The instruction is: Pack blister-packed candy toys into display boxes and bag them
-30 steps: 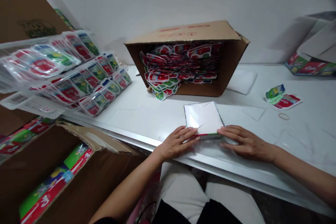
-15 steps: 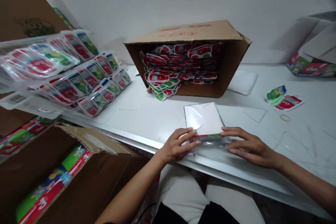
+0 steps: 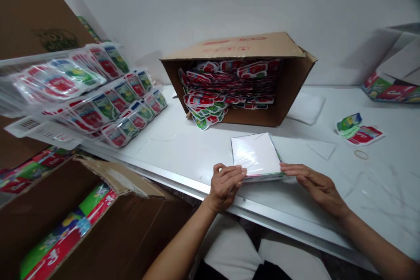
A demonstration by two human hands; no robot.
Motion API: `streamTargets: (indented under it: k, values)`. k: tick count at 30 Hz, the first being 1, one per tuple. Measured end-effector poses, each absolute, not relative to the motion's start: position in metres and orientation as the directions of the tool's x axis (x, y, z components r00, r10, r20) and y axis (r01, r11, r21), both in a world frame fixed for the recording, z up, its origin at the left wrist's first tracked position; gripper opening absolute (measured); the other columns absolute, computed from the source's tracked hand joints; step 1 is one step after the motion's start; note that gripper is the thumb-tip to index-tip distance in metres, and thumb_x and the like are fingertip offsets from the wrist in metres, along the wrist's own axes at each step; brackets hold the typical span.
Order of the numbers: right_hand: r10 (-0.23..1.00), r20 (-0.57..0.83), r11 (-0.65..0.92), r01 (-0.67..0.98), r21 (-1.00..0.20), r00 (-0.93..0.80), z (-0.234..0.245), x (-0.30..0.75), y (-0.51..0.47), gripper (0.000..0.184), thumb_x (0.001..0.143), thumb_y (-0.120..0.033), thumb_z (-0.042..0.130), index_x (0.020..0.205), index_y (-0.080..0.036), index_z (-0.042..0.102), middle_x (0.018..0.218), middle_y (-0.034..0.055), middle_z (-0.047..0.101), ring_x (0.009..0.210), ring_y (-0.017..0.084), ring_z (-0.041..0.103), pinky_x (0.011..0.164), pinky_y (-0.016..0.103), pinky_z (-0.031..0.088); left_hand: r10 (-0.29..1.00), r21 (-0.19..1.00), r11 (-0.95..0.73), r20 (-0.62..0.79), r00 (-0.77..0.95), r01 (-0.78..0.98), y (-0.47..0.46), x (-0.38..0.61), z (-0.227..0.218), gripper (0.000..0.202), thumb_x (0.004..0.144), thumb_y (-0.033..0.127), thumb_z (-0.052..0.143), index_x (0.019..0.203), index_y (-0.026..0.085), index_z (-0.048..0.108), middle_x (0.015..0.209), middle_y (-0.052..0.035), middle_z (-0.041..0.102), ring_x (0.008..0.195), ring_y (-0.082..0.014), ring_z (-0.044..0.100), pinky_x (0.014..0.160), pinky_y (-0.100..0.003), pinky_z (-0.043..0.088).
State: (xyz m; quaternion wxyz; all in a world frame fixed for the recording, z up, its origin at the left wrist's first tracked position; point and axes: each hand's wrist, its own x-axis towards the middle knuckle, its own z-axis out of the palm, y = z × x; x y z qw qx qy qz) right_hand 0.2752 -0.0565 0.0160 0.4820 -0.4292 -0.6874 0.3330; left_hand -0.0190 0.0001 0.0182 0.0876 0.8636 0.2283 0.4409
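Note:
A flat, square box wrapped in clear plastic lies on the white table with its plain white face up and a little coloured print along its edges. My left hand is closed at its near left corner, with curled fingers on the plastic-covered edge. On the other side, my right hand touches the near right corner with its fingertips, its fingers stretched out and lying close together. Light glares on the plastic over the white face. What lies under my left fingers is hidden.
Behind the flat box, an open carton on its side holds many bottle-shaped packets. Plastic-bagged packets and a white basket stand left. Another carton is below. Loose packets, a rubber band and a printed box are right.
The loose plastic at the box's near edge now lies against it. My left fingers have curled in, and my right fingers have drawn together at the corner. The view has shifted slightly.

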Motion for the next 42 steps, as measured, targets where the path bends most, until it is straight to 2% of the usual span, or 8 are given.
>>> streamTargets:
  k: [4,11,16,20,32,36,40,42]
  values:
    - [0.902,0.417,0.431,0.256,-0.865,-0.109,0.015,0.268,-0.056,0.023,0.097,-0.023,0.047,0.105,-0.028,0.068,0.115,0.0039,0.068,0.115,0.021,0.061,0.102,0.038,0.048,0.481,0.366,-0.871,0.771,0.417,0.329,-0.002,-0.011,0.013,0.031,0.089,0.012,0.052,0.117,0.021,0.061,0.099,-0.0047,0.076,0.100,-0.0184,0.067,0.109,-0.047,0.035]
    - [0.886,0.462,0.440,0.243,-0.865,0.041,0.009,0.252,-0.052,0.023,0.099,-0.022,0.041,0.096,-0.025,0.064,0.097,0.0029,0.065,0.098,0.017,0.063,0.090,0.031,0.049,0.543,0.485,-0.829,0.817,0.193,0.278,-0.008,0.007,0.005,0.027,0.087,0.004,0.051,0.108,0.016,0.063,0.091,-0.0065,0.069,0.087,-0.0178,0.064,0.095,-0.048,0.053]
    - [0.887,0.423,0.365,0.278,-0.888,0.185,0.011,0.240,-0.051,0.024,0.099,-0.027,0.043,0.092,-0.022,0.065,0.093,0.0036,0.064,0.090,0.017,0.060,0.078,0.028,0.047,0.620,0.586,-0.741,0.784,0.001,0.328,-0.016,0.023,0.002,0.029,0.088,0.003,0.052,0.111,0.018,0.062,0.087,-0.0052,0.067,0.094,-0.0198,0.065,0.085,-0.041,0.057]
    - [0.878,0.384,0.304,0.289,-0.908,0.286,0.015,0.231,-0.051,0.024,0.098,-0.030,0.045,0.091,-0.022,0.067,0.091,0.0032,0.063,0.082,0.015,0.057,0.070,0.026,0.045,0.684,0.676,-0.644,0.719,-0.127,0.358,-0.023,0.032,-0.003,0.043,0.090,0.006,0.054,0.130,0.021,0.054,0.091,-0.0059,0.070,0.088,-0.0173,0.067,0.079,-0.033,0.058]
    - [0.842,0.244,0.138,0.245,-0.960,0.481,0.009,0.226,-0.044,0.026,0.088,-0.043,0.059,0.089,-0.020,0.070,0.093,0.0041,0.061,0.065,0.013,0.053,0.058,0.027,0.044,0.642,0.623,-0.598,0.749,-0.165,0.503,-0.027,0.034,-0.001,0.051,0.086,0.005,0.060,0.134,0.023,0.053,0.111,-0.0088,0.071,0.091,-0.0179,0.069,0.081,-0.031,0.057]
    - [0.873,0.054,-0.024,0.154,-0.988,0.484,0.006,0.228,-0.042,0.032,0.083,-0.049,0.063,0.093,-0.019,0.069,0.066,-0.0010,0.057,0.057,0.013,0.050,0.055,0.026,0.044,0.645,0.679,-0.551,0.715,-0.269,0.485,-0.028,0.035,0.003,0.032,0.085,0.009,0.063,0.115,0.021,0.066,0.112,-0.0101,0.065,0.098,-0.0190,0.064,0.082,-0.032,0.056]
    - [0.899,0.020,-0.047,0.142,-0.989,0.437,0.007,0.232,-0.042,0.035,0.083,-0.051,0.063,0.092,-0.018,0.070,0.060,-0.0021,0.054,0.056,0.013,0.050,0.055,0.025,0.043,0.704,0.783,-0.483,0.613,-0.358,0.391,-0.028,0.035,0.009,0.005,0.084,0.016,0.066,0.088,0.018,0.068,0.092,-0.0051,0.060,0.088,-0.0162,0.062,0.074,-0.028,0.055]
    - [0.904,0.026,-0.036,0.137,-0.990,0.427,0.008,0.232,-0.043,0.035,0.083,-0.052,0.062,0.092,-0.018,0.069,0.060,-0.0022,0.054,0.056,0.013,0.050,0.055,0.025,0.043,0.758,0.836,-0.428,0.540,-0.367,0.344,-0.027,0.035,0.013,0.007,0.085,0.021,0.066,0.079,0.018,0.065,0.092,-0.0051,0.060,0.090,-0.0164,0.061,0.075,-0.027,0.054]
